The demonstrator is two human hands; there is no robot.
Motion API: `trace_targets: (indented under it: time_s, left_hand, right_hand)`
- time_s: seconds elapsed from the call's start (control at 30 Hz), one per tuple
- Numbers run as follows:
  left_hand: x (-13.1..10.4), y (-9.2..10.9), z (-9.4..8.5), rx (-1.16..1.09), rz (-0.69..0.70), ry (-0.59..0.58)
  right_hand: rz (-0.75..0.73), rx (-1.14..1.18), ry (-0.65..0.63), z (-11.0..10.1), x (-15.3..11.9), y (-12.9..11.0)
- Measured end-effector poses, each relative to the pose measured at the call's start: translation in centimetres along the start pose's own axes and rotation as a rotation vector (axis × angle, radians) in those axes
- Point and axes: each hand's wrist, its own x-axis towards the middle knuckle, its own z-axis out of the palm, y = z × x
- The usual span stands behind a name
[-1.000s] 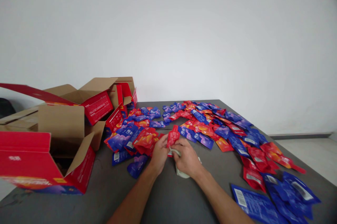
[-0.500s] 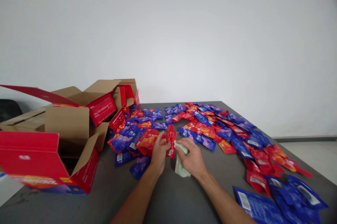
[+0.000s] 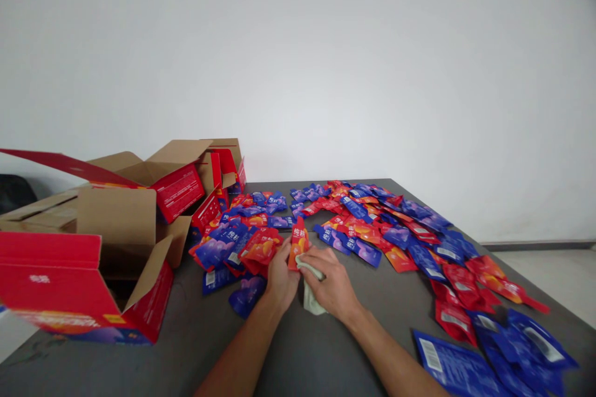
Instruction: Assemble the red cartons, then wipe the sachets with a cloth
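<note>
A red-orange pouch [image 3: 298, 244] with white lettering stands upright in my left hand [image 3: 282, 280], whose fingers close round its left side and back. My right hand [image 3: 328, 279] grips a pale green cloth [image 3: 313, 301] and presses a fold of it against the pouch's lower front. The rest of the cloth hangs down below my right fingers. Just left of my left hand lies a heap of red and blue pouches [image 3: 228, 244], with a single blue pouch [image 3: 248, 296] at its near edge.
On the left stand an open red carton [image 3: 51, 273] and more opened cartons [image 3: 179, 192] behind it. Red and blue pouches [image 3: 358, 229] spread across the right of the dark table [image 3: 354, 347]. Large blue pouches [image 3: 459, 363] lie at the near right. A white wall [image 3: 298, 74] rises behind.
The pouch has been turned, from its plainer red side to its lettered orange side. My right hand and the cloth have shifted slightly left, onto the pouch's lower front.
</note>
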Motion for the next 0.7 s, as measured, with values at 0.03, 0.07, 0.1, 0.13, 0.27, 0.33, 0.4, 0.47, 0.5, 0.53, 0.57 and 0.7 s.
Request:
trace_targets:
  time_s: [0.03,0.07,0.1,0.13,0.27,0.33,0.4,0.47,0.5,0.53,0.57,0.7]
  left_hand:
    - [0.0,0.0,0.1,-0.012,-0.013,-0.012]
    - [0.0,0.1,0.1,-0.012,-0.029,-0.022]
    - [0.0,0.1,0.2,-0.001,-0.045,-0.029]
    - [0.0,0.1,0.2,0.012,-0.057,-0.034]
    - [-0.2,-0.1,-0.1,-0.027,-0.075,-0.028]
    - [-0.3,-0.2,-0.2,-0.055,-0.087,-0.01]
    - [-0.4,-0.3,-0.2,-0.049,-0.109,0.005]
    - [-0.6,-0.3,-0.1,-0.011,-0.134,-0.018]
    - [-0.7,-0.3,0.1,0.019,-0.14,-0.043]
    - [-0.9,-0.3,0.3,0.052,-0.143,-0.076]
    - [-1.1,-0.3,0.4,0.085,-0.142,-0.111]
    - [-1.5,-0.6,0.8,0.156,-0.133,-0.176]
  right_hand:
    - [-0.025,-0.004,-0.031,-0.1,0.0,-0.2]
    - [-0.047,-0.01,-0.061,-0.2,0.0,-0.3]
    - [-0.063,-0.018,-0.091,-0.3,0.1,-0.5]
    - [-0.075,-0.029,-0.113,-0.4,0.1,-0.5]
    - [-0.049,-0.085,-0.082,-0.3,0.0,0.0]
    - [-0.002,-0.109,-0.006,-0.1,0.0,0.6]
    - [0.037,-0.128,0.071,0.0,0.0,1.2]
    - [0.065,-0.15,0.135,-0.2,0.0,1.7]
    - [0.08,-0.166,0.166,-0.4,0.1,1.9]
    - [0.093,-0.187,0.197,-0.6,0.1,2.1]
    - [0.104,-0.21,0.221,-0.8,0.2,2.3]
    - [0.097,-0.247,0.222,-1.3,0.4,2.6]
